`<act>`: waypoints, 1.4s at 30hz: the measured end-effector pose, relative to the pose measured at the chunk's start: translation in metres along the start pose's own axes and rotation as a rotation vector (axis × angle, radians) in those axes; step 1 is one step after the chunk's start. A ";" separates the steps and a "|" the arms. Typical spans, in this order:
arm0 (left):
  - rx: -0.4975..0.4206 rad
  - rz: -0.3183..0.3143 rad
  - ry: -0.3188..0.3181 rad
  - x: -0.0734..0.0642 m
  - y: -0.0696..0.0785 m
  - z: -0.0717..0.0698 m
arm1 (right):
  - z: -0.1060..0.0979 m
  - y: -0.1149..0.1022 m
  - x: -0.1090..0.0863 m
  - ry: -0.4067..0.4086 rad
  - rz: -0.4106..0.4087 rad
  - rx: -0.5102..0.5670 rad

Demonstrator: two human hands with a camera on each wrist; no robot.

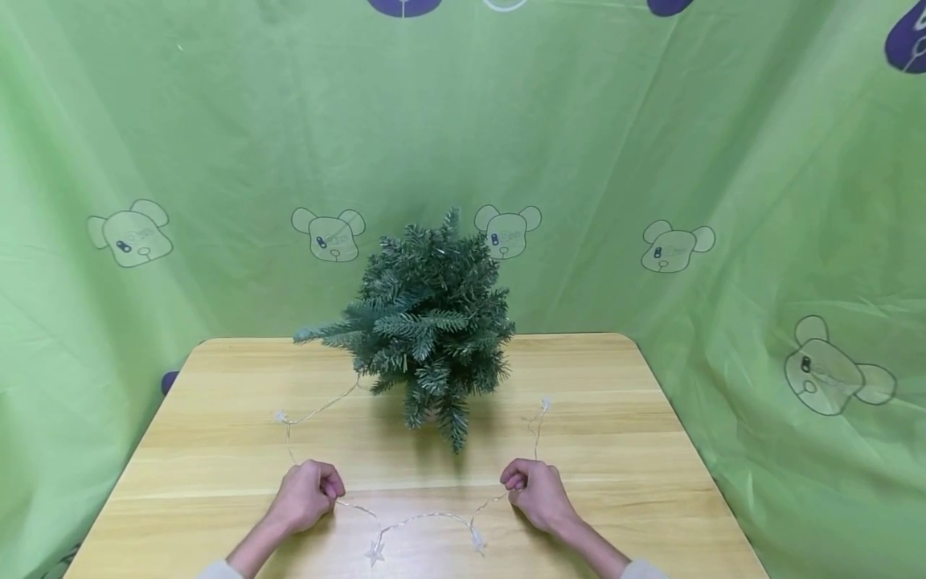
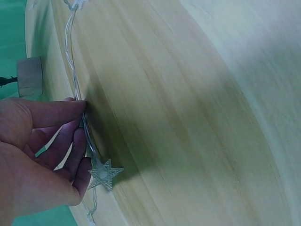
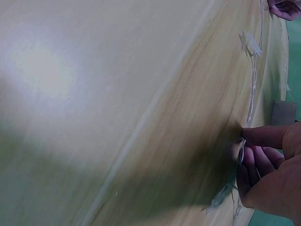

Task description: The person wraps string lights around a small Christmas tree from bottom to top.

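Observation:
A string of star-shaped fairy lights [image 1: 427,515] on a clear wire runs between the two hands over the front of the table. My left hand [image 1: 304,492] pinches the wire between thumb and fingers; in the left wrist view a clear star [image 2: 106,174] hangs beside its fingertips. On the other side my right hand [image 1: 541,494] pinches the wire too, with a star [image 3: 217,200] close below its fingers. Two stars, one at the left [image 1: 374,552] and one at the right [image 1: 478,541], lie between the hands. Behind them stands a small artificial Christmas tree [image 1: 434,314].
The wire passes a star [image 1: 280,416] on the left and runs up to the tree's lower branches. Another star [image 1: 546,404] lies beyond the right hand. The tree's grey round base [image 2: 30,77] shows in the left wrist view. A green curtain [image 1: 579,161] surrounds the wooden table [image 1: 637,450].

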State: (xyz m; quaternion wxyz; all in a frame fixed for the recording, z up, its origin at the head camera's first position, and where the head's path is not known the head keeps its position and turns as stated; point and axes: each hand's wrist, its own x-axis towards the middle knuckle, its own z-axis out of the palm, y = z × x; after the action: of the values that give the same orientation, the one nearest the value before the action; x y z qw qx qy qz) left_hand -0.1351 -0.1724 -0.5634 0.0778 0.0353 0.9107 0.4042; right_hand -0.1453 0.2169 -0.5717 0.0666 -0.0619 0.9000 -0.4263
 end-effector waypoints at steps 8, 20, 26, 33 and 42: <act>-0.051 -0.009 -0.050 0.000 0.006 -0.005 | 0.000 0.004 -0.001 -0.006 -0.017 -0.001; -0.078 -0.035 -0.028 0.006 0.012 -0.013 | -0.001 -0.001 0.001 -0.027 -0.050 -0.049; -0.092 -0.028 -0.040 0.007 0.012 -0.016 | -0.009 -0.004 0.001 -0.016 -0.027 -0.135; -0.141 -0.046 -0.063 0.008 0.016 -0.022 | -0.028 -0.015 0.001 0.023 -0.039 -0.171; -0.142 -0.012 -0.058 0.008 0.029 -0.030 | -0.056 -0.030 0.000 -0.067 -0.038 -0.159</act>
State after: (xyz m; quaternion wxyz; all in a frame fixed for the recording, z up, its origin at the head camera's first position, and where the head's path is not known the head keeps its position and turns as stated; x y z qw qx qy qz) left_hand -0.1480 -0.1742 -0.5232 0.1090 0.0358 0.8772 0.4662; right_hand -0.1537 0.2404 -0.5137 0.0834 -0.0985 0.9270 -0.3523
